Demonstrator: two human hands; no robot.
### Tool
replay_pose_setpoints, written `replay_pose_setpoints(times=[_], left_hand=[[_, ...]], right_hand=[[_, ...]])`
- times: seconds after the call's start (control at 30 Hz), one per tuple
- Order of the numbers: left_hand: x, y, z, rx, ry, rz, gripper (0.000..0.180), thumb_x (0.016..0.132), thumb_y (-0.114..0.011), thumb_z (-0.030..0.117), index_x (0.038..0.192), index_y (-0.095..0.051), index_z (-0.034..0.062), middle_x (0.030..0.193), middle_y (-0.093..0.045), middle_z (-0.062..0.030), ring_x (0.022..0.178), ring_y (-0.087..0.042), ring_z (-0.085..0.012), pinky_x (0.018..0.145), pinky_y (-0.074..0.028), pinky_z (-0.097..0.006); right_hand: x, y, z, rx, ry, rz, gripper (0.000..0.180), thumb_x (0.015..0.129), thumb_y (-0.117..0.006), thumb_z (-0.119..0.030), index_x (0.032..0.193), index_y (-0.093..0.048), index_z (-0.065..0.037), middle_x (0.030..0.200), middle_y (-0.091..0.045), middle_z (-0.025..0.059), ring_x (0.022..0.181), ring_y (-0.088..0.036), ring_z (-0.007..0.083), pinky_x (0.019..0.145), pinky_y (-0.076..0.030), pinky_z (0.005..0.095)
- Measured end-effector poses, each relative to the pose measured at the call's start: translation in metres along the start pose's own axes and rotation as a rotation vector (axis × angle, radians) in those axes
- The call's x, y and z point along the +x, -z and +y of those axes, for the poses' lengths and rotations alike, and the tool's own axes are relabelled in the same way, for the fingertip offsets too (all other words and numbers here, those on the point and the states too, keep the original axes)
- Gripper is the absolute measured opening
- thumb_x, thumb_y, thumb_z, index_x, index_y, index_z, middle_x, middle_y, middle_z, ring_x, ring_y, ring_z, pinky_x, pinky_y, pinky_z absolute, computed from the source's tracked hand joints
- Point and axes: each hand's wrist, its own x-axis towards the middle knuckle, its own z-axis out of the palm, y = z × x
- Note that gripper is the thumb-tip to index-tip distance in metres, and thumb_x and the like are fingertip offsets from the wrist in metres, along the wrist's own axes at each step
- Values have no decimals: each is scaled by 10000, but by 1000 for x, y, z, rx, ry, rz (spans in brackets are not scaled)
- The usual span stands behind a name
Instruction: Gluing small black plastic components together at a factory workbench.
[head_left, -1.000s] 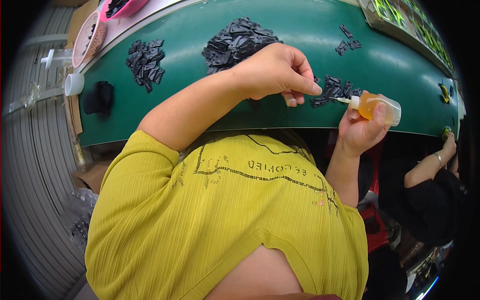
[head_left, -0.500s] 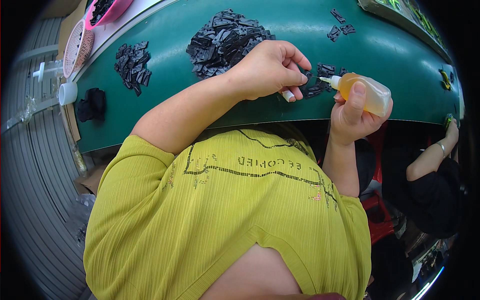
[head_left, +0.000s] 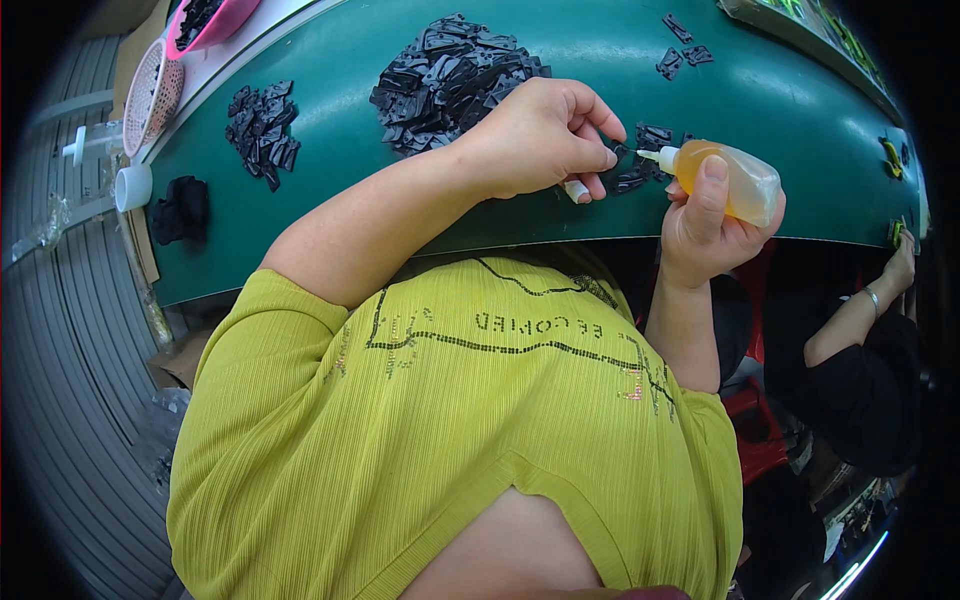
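Small black part: your left hand (head_left: 540, 140) pinches one small black part (head_left: 612, 152) at its fingertips, just above the near edge of the green surface (head_left: 600, 60), right of centre. Most of it is hidden by the fingers; its exact shape cannot be told.
Handling, part: judge it light, stiff and hard. It is small enough to slip or flick away, so hold it by its edges and leave the face toward the nozzle exposed.
Squeeze bottle: your right hand (head_left: 710, 225) is closed around a clear squeeze bottle (head_left: 735, 180) of amber liquid, lying nearly level, with its white nozzle (head_left: 655, 156) pointing left, just beside the pinched part.
Handling, bottle: judge the wall soft and yielding. Grip mid-body, thumb on top as now; light pressure should suffice. A wet nozzle or wall would make it slippery.
Left hand: curled shut, gripping the part; a white sleeve covers one fingertip (head_left: 577, 191).
Right hand: wrapped around the bottle, thumb laid across its upper side.
Loose parts nearby: a few black parts (head_left: 640, 178) lie on the surface between both hands.
Large heap: a pile of like black parts (head_left: 450, 80) lies farther off, to the left of your left hand.
Small heap: a lesser pile (head_left: 262, 130) lies well to the left.
Far left edge: a pink basket (head_left: 150, 95), a white cup (head_left: 132, 187) and a black lump (head_left: 180, 210).
Far right: another person's arm (head_left: 860, 320) with a bracelet, well apart from your hands.
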Motion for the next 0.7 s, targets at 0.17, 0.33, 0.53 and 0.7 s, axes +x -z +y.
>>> replay_pose_setpoints(times=[0.17, 0.33, 0.53, 0.7], left_hand=[[0, 0, 1, 9, -4, -2, 220, 827, -621, 15, 1027, -567, -60, 773, -619, -67, 635, -658, -133, 564, -537, -220], [2, 1, -1, -30, 11, 7, 197, 838, -617, 21, 1011, -567, -59, 806, -624, -82, 653, -672, -151, 565, -548, -230], [2, 1, 1, -49, 46, 33, 176, 837, -612, 21, 989, -559, -52, 832, -627, -89, 656, -679, -164, 558, -549, -231], [2, 1, 0, -41, 50, 26, 176, 833, -612, 18, 984, -555, -52, 841, -626, -90, 664, -681, -168, 561, -549, -230]], right_hand=[[3, 5, 5, -13, 66, 35, 305, 822, -663, -91, 997, -427, -10, 780, -596, 106, 499, -558, 118, 433, -463, 218], [2, 6, -1, 189, -43, 54, 246, 803, -648, -119, 935, -466, -18, 772, -573, 97, 492, -539, 120, 391, -438, 218], [-4, -1, -2, 170, -49, -65, 281, 793, -657, -112, 964, -458, -13, 802, -551, 87, 521, -548, 121, 404, -452, 213], [-7, -2, -2, 151, -62, -71, 301, 784, -673, -103, 971, -454, -14, 814, -558, 87, 539, -556, 121, 416, -460, 213]])
